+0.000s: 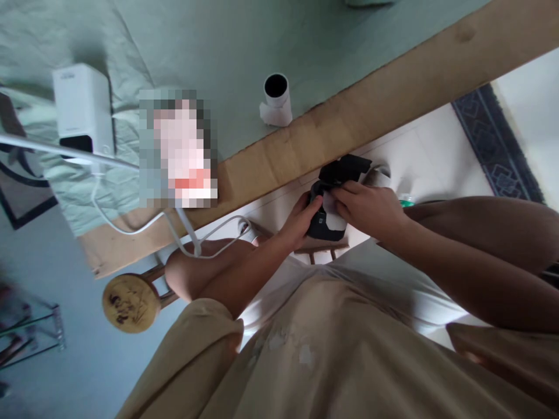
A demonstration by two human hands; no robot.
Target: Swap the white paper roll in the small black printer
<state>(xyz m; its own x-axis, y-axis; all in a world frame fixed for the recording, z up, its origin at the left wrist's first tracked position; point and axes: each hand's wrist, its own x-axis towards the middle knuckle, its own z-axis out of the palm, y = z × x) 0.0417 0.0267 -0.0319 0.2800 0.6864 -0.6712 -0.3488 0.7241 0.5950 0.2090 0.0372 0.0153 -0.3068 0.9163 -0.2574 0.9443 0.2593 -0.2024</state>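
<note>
Both my hands hold a small black device (336, 174) with a white part, just below the wooden edge of a bed (305, 139). My left hand (301, 221) grips its lower left side with the fingers curled around it. My right hand (369, 206) covers its right side from above, fingers closed over the white part. The device's underside is hidden by my hands. My beige shirt fills the bottom of the view.
A green sheet (196, 41) covers the bed. On it stand a white box-shaped appliance (82, 110) with a white cable (131, 230) and a white cylinder with a dark opening (277, 99). A round wooden stool (131, 302) stands at lower left. A patterned rug (493, 139) lies at right.
</note>
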